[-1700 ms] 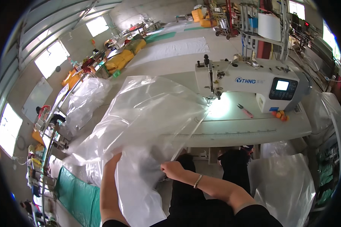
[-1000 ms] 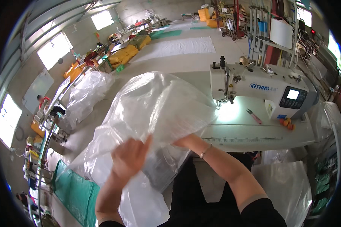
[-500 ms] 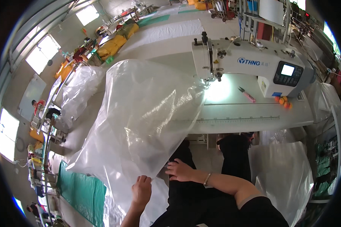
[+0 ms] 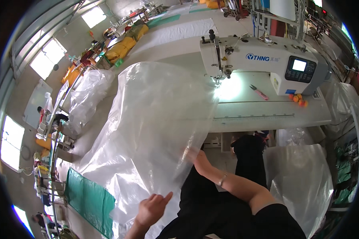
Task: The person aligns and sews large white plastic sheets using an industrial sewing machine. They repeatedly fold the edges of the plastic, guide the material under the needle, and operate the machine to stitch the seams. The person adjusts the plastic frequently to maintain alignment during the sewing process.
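clear plastic sheet [image 4: 155, 107] drapes over the front edge of the tabletop [image 4: 267, 124], one side near the needle of the sewing machine [image 4: 259, 55]. my left hand [image 4: 152, 208] is loosely open, empty; my right hand [image 4: 196, 157] blurs behind plastic, grip unclear. hanging weight could drag the sheet askew.

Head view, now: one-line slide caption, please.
Beside the lit sewing machine, translucent sheeting drapes off the table, right hand at the sheeting's edge, left hand lower in frame.

clear plastic sheeting [image 4: 159, 111] drapes — wide — beside a sewing machine [image 4: 239, 55].
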Available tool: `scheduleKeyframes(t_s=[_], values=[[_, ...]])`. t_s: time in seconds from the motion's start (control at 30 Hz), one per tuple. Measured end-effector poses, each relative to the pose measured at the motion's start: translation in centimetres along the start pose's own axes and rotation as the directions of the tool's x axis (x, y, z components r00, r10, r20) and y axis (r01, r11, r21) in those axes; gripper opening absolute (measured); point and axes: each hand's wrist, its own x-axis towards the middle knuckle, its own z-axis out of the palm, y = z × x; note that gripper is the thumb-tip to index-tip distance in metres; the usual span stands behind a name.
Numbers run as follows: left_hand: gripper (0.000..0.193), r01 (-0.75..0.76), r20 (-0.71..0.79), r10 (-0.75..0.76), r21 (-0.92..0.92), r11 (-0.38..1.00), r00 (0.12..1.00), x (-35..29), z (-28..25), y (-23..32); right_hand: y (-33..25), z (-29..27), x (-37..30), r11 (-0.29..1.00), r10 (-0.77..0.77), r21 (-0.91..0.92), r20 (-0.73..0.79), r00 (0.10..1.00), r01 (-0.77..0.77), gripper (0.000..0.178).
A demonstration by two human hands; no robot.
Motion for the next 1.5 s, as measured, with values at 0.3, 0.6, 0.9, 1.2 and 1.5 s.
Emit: scheduleKeyframes(t_s=[0.3,0.6,0.9,1.2,1.5], values=[[0.049,0.097,0.311,-0.063,-0.096,0.991,0.948,-0.9,10.8,3.6,-1.6,-2.6,-5.9,0.776,0.262,0.596,-0.008,0.965,-0.206,0.036],[0.034,-0.338,0.542,0.458,-0.313,0.888,0.705,13.5,5.0,2.1,-3.2,-2.3,-7.2,0.897,0.240,0.401,-0.088,0.967,-0.186,0.029],[0.054,-0.300,-0.061,0.298,-0.015,0.954,0.953,32.0,11.0,-0.9,-10.7,-6.2,-11.5,0.885,0.100,-0.445,-0.108,0.989,-0.137,0.027],[0.023,-0.184,0.036,0.200,-0.257,0.949,0.979,41.3,8.5,-2.7,-10.4,-9.1,-9.8,0.734,0.230,-0.663,0.043,0.972,-0.144,0.019],[0.017,-0.268,-0.226,0.219,-0.217,0.939,0.949,40.9,11.4,-3.6,-17.8,-14.6,0.0,0.403,-0.201,-0.915,-0.109,0.973,-0.019,0.015]])
